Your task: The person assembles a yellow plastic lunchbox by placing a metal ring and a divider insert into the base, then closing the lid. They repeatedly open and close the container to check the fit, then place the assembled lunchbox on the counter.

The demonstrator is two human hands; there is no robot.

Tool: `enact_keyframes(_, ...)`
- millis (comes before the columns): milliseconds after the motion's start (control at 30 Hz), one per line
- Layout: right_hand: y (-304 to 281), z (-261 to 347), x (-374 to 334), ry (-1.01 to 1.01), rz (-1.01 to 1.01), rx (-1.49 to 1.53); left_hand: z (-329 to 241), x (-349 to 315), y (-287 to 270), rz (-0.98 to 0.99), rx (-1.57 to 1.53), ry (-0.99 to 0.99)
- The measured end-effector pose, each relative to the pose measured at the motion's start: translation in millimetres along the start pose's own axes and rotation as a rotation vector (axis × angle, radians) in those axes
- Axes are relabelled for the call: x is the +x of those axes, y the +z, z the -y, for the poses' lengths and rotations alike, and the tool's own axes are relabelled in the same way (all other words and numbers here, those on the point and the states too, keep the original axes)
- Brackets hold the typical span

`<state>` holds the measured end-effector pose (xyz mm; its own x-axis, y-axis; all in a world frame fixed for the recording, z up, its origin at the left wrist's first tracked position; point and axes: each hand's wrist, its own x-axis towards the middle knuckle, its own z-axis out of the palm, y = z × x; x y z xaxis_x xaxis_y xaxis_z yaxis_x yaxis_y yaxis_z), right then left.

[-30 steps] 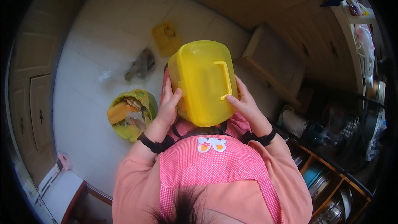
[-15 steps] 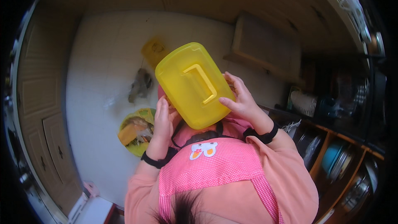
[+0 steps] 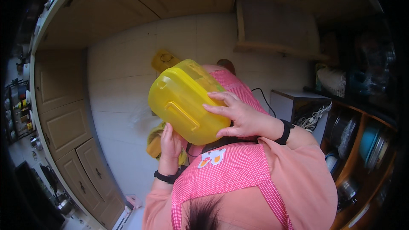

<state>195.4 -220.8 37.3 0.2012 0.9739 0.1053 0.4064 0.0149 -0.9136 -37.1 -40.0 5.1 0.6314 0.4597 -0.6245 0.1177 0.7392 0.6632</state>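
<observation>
In front of my chest I hold a translucent yellow plastic box with a lid and a carrying handle folded flat. It is tilted, so the lid and one side wall both show. My right hand lies against its right side, fingers spread over the wall and thumb near the lower edge. My left hand grips the lower left edge, its fingers partly hidden behind the box. Pale shapes show faintly through the side wall, too blurred to name.
On the floor are a flat yellow item and a yellow-green container, half hidden by my left hand. A drawer juts out at the far right. Right of me, a shelf holds pans and a blue bowl. Cabinets line the left.
The box has tipped, so its side wall now shows, and it sits slightly lower and further left. My right hand has spread further over its side. My view has turned.
</observation>
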Motion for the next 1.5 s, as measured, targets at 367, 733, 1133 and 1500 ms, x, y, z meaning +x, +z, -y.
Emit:
enact_keyframes(367, 4, -9, 1, -0.005, -0.049, 0.001, 5, 12, 8, 0.03, -0.01, 0.063)
enact_keyframes(733, -23, -28, 0, 0.258, -0.072, 0.25, -10, -2, 53, -0.027, 0.007, 0.158)
enact_keyframes(1133, -27, -46, 2, 0.49, -0.2, 0.86, 9, 5, 49, 0.076, 0.076, 0.212)
enact_keyframes(1500, -46, -52, 6, 0.53, -0.149, 0.696, 52, 47, 31, 0.028, -0.007, 0.275)
